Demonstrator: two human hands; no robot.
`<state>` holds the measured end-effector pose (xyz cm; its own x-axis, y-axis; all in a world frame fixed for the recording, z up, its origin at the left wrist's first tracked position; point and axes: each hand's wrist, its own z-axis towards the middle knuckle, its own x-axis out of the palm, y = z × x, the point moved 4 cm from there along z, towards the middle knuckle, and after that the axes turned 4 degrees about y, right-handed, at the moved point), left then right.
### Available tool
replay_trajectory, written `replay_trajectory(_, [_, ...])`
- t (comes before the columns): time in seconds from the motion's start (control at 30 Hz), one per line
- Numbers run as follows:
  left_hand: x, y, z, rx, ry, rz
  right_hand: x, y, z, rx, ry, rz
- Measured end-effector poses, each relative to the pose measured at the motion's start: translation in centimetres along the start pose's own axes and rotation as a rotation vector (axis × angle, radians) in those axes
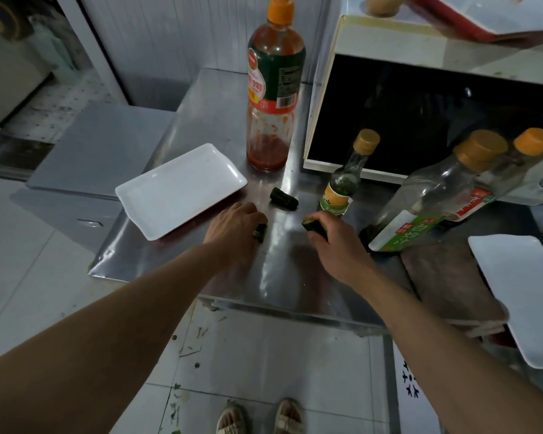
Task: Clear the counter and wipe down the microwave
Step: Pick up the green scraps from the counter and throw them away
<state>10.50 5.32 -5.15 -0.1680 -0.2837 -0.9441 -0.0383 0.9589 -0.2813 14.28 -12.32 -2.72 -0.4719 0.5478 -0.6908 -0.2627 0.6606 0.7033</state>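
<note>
While each hand pinches a dark green cucumber chunk — left hand [232, 228] one [260, 232], right hand [336, 242] another [314, 227] — a third chunk [283, 199] lies just beyond, on the steel counter [276, 277].

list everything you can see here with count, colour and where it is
sauce bottle: 1, red with orange cap, counter back
microwave: 1, cream with black door, counter right
small bottle: 1, clear, brown cap, before microwave
large bottles: 2, clear, orange caps, right
white trays: 2, counter left and far right
green vegetable pieces: 3, dark green, one loose, one in each hand
counter: 1, steel
left hand: grips one piece
right hand: grips one piece
</note>
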Motion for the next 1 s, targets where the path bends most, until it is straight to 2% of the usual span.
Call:
replay_trajectory(0.27, [-0.2, -0.6, -0.1, -0.077, 0.055, -0.074, -0.3, -0.4, 0.5, 0.001, -0.008, 0.039])
replay_trajectory(0.47, [-1.3, -1.4, -0.4, -0.128, 0.023, -0.154, -0.9, -0.6, 0.3, -0.002, 0.016, 0.059])
replay_trajectory(0.67, [-2.6, -2.4, 0.3, -0.062, -0.002, -0.194, -2.3, 0.2, 0.1, -0.031, -0.004, 0.054])
replay_trajectory(1.0, [-3.4, -1.7, 3.9, 0.029, 0.058, -0.144, -2.4, 0.3, 0.5, 0.075, -0.062, 0.032])
